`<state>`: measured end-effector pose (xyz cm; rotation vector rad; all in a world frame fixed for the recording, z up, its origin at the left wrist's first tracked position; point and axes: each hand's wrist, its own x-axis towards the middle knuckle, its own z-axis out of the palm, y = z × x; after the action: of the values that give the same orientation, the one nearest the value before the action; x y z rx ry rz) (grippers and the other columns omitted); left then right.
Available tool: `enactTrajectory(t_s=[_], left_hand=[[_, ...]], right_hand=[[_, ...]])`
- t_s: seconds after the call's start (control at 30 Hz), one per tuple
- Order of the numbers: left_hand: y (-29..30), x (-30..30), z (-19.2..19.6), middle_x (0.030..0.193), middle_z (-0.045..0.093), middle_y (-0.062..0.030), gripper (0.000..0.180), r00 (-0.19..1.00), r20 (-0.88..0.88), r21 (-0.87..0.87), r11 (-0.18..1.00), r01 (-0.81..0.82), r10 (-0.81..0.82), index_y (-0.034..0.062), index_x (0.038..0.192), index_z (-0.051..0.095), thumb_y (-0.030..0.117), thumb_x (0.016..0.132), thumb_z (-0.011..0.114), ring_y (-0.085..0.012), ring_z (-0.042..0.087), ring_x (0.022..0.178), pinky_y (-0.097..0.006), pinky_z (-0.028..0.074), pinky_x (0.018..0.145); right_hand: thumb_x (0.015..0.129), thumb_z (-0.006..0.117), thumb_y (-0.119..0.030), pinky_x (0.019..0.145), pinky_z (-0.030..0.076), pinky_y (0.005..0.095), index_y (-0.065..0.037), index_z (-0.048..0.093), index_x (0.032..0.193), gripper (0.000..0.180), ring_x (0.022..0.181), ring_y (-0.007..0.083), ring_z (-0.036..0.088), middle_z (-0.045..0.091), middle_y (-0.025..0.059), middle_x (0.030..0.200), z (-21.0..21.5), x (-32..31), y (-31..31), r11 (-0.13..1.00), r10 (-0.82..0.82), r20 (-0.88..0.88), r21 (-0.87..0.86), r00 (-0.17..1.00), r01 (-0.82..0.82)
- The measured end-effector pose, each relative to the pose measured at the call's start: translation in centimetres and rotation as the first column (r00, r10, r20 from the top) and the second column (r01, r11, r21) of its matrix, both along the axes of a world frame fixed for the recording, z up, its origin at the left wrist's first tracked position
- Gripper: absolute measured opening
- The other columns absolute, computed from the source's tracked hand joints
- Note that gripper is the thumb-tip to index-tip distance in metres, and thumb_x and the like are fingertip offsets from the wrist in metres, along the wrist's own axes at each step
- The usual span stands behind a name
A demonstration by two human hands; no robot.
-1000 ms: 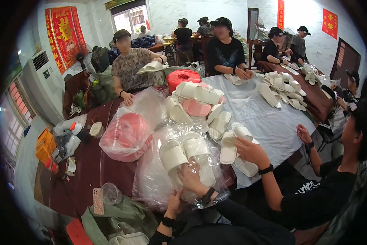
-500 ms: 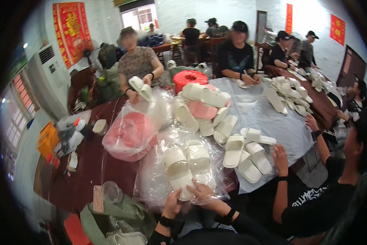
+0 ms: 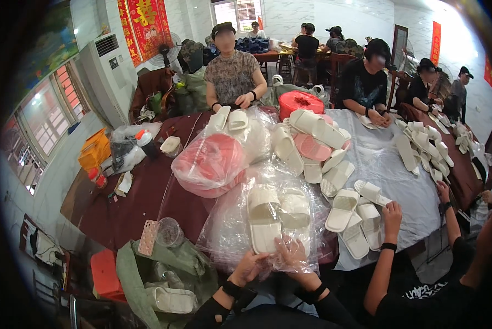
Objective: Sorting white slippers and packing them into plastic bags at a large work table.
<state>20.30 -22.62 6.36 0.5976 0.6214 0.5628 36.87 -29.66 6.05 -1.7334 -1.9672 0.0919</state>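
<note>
In front of me a pair of white slippers, the left slipper [image 3: 265, 211] and the right slipper [image 3: 295, 211], lies side by side on a pile of clear plastic bags [image 3: 224, 230]. Clear film covers at least the right one. My left hand [image 3: 249, 267] is closed at the bag's near edge, just under the left slipper's heel. My right hand [image 3: 291, 255] grips around the right slipper's heel, with film lying over its fingers. Beyond the bags sits a pink roll [image 3: 209, 164] wrapped in clear plastic.
A heap of white and pink slippers [image 3: 312, 137] stands beyond, with more white slippers [image 3: 355, 227] to the right. A co-worker's hand [image 3: 392, 216] touches one. A green sack [image 3: 142, 274] hangs at lower left, near a phone [image 3: 148, 237] and a clear cup [image 3: 169, 232].
My view has swung left, so things sit further right. The person opposite has put a pair of white slippers down on the plastic. The right co-worker's raised hand has come down onto a slipper.
</note>
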Motion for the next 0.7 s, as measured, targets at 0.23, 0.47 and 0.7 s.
enactTrajectory(t_s=[0.23, 0.47, 0.7], left_hand=[[1.0, -0.3, -2.8, 0.097, 0.064, -0.0075, 0.028, 1.0, 0.007, -0.046, 0.999, -0.02, 0.02, -0.0002, 0.114, 0.053, 0.005, 0.087, 0.056, -0.0161, 0.062, 0.078, -0.031, 0.051, 0.066], [0.2, 0.3, -0.1, 0.074, 0.057, 0.0004, 0.016, 0.998, 0.022, -0.125, 0.99, -0.058, 0.061, 0.0037, 0.102, 0.053, 0.01, 0.088, 0.059, -0.0057, 0.049, 0.052, -0.02, 0.039, 0.041], [-1.0, 1.6, 1.7, 0.069, 0.054, -0.0002, 0.026, 0.998, -0.056, -0.05, 0.998, 0.025, -0.028, 0.0036, 0.109, 0.054, 0.011, 0.086, 0.063, -0.0063, 0.039, 0.042, -0.02, 0.028, 0.036]], right_hand=[[0.076, 0.064, -0.031, 0.097, 0.033, 0.0526, -0.009, 0.049, 0.122, 0.053, 0.117, 0.0414, 0.043, 0.046, 0.0241, 0.127, -3.4, 2.6, -3.4, 0.998, -0.053, 0.149, -0.008, 0.987, 0.055], [0.069, 0.067, -0.026, 0.098, 0.034, 0.0531, -0.007, 0.056, 0.118, 0.053, 0.115, 0.0422, 0.046, 0.05, 0.0226, 0.122, -4.0, 2.4, -2.6, 0.986, -0.11, 0.022, 0.127, 0.994, 0.106], [0.073, 0.067, -0.023, 0.093, 0.038, 0.0507, -0.005, 0.056, 0.116, 0.047, 0.108, 0.0416, 0.051, 0.054, 0.0249, 0.116, -1.7, 0.9, -1.3, 0.968, -0.217, 0.056, 0.142, 0.975, 0.207]])
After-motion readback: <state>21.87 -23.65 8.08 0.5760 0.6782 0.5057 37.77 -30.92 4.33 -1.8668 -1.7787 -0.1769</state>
